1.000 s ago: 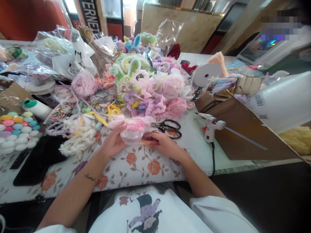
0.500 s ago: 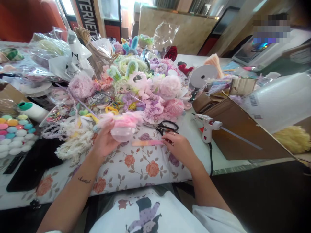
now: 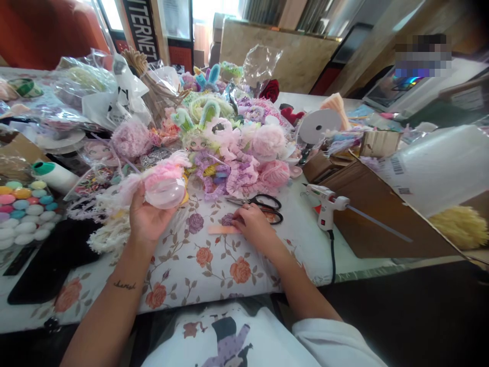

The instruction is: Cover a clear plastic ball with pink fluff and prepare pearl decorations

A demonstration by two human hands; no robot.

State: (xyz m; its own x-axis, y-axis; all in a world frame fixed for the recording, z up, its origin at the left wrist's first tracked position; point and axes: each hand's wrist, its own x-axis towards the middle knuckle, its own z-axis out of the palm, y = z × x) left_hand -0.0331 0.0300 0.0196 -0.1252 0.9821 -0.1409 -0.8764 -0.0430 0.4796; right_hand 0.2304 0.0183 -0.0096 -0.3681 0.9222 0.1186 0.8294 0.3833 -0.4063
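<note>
My left hand [image 3: 151,216] is closed round a clear, rounded plastic shell [image 3: 166,193] topped with pink fluffy yarn [image 3: 168,167], raised above the cloth. My right hand [image 3: 250,224] rests low over the table, fingers bent together on a flat peach-to-pink strip [image 3: 219,230]. The strip's right end is hidden under those fingers. Just behind the right hand lie black-handled scissors [image 3: 263,201], their blades pointing left.
A white glue gun [image 3: 324,206] stands on the right by a cardboard box [image 3: 382,214]. Pink yarn [image 3: 275,174], frilly trims and doll pieces are heaped behind. Cream yarn [image 3: 109,234], a black phone-like slab [image 3: 34,278] and colourful pompoms [image 3: 26,214] lie left. Floral cloth [image 3: 214,280] covers the front.
My left hand has moved left with the plastic shell, tilting it so more of the clear side shows. My right hand has slid left along the strip, covering more of it.
</note>
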